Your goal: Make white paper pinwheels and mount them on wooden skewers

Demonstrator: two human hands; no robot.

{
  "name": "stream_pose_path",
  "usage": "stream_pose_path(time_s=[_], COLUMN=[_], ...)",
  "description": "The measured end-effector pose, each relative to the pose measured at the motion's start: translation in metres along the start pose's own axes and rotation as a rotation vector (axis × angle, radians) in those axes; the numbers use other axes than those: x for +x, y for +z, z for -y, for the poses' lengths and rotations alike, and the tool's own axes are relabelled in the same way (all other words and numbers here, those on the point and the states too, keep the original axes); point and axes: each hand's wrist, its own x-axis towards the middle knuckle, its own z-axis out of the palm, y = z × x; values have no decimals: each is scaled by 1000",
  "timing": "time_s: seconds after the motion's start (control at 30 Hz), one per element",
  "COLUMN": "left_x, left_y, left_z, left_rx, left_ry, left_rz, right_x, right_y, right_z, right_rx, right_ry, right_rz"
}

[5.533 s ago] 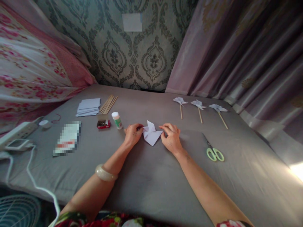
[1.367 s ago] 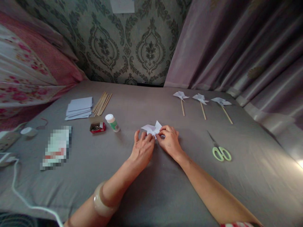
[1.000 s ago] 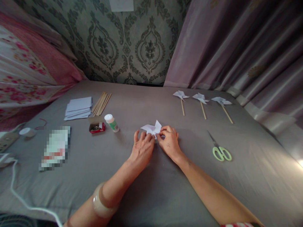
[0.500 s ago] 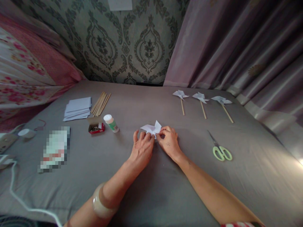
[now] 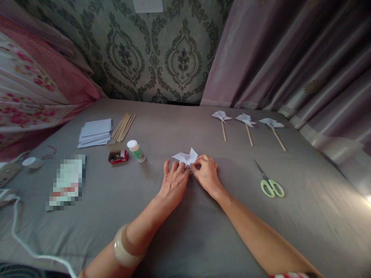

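A white paper pinwheel lies on the grey sheet in front of me, its lower part covered by my fingers. My left hand bears on its near edge from the left, fingers bent and the index tip close to the center. From the right, my right hand pinches the paper between thumb and curled fingers. The two hands almost touch at the middle of the pinwheel. What lies under the fingertips is hidden. To the left of the hands stands a white glue bottle with a green label.
Green-handled scissors lie at right. Three finished pinwheels on sticks, one a pinwheel, are at the back right. At left are a paper stack, wooden sticks, a small red box of metal pieces, and a blurred packet.
Hardly anything differs. Both hands stay on the paper pinwheel, with only a very slight shift of the fingers.
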Motion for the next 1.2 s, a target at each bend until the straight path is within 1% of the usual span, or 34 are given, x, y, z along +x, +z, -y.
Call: stream_pose_path(time_s=[0.2, 0.4, 0.57, 0.87, 1.1, 1.2], left_x=[0, 0, 1, 0, 0, 0], left_y=[2, 2, 2, 5, 5, 5], left_z=[0, 0, -1, -1, -1, -2], left_rx=[-10, 0, 8, 18, 9, 9], left_ry=[-4, 5, -1, 0, -2, -4], left_rz=[4, -12, 10, -26, -23, -16], right_x=[0, 1, 1, 2, 2, 2], right_y=[-1, -3, -5, -7, -6, -7], right_z=[1, 4, 7, 6, 6, 4], right_rx=[-5, -22, -39, -29, -32, -21], right_ry=[1, 46, 63, 65, 66, 42], right_rz=[-7, 56, 73, 96, 111, 88])
